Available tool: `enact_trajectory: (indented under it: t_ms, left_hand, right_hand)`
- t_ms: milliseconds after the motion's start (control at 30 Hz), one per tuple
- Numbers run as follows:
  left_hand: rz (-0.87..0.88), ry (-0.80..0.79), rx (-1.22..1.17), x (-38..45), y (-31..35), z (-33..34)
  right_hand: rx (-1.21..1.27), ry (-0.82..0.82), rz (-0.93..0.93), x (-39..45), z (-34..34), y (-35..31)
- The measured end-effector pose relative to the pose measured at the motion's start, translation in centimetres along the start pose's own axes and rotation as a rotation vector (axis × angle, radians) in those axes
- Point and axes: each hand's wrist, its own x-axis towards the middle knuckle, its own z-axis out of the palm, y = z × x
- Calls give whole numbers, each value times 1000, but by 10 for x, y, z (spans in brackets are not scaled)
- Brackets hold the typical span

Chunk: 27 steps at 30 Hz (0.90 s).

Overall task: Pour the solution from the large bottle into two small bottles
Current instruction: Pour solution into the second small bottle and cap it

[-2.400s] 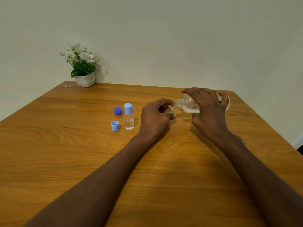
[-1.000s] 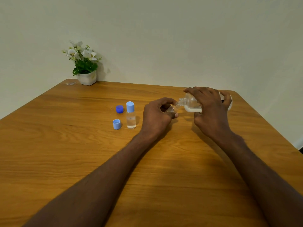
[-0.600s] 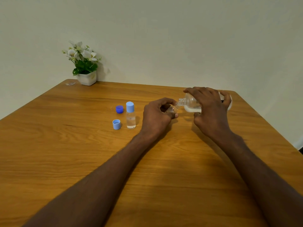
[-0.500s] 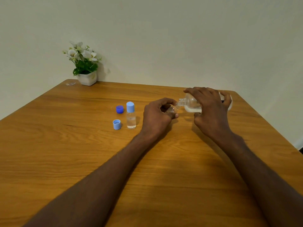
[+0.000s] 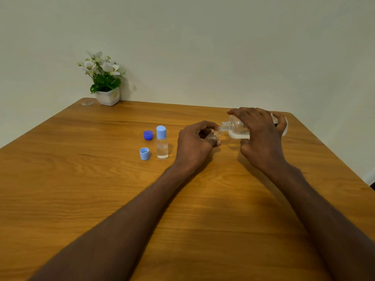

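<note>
My right hand (image 5: 261, 138) grips the large clear bottle (image 5: 236, 127), tipped on its side with its open neck pointing left. The neck meets the mouth of a small clear bottle (image 5: 213, 135), mostly hidden inside the curled fingers of my left hand (image 5: 195, 147). A little pale liquid lies along the lower side of the large bottle. A second small bottle (image 5: 162, 144) with a light blue cap stands upright to the left, partly filled with clear liquid.
Two loose caps lie left of the capped bottle: a dark blue cap (image 5: 148, 135) and a light blue cap (image 5: 144, 153). A white pot of white flowers (image 5: 106, 86) stands at the far left corner of the wooden table (image 5: 81, 189). The wall is close behind.
Both hands and both bottles keep the same pose across the frames. Only the camera view shifted slightly downward since the oldest frame.
</note>
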Motion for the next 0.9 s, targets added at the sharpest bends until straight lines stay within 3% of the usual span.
enact_trajectory:
  t_ms: [900]
  left_hand:
    - [-8,6,3,0,-1,1]
  right_hand:
    - [6,-25,15,0,-3,-2]
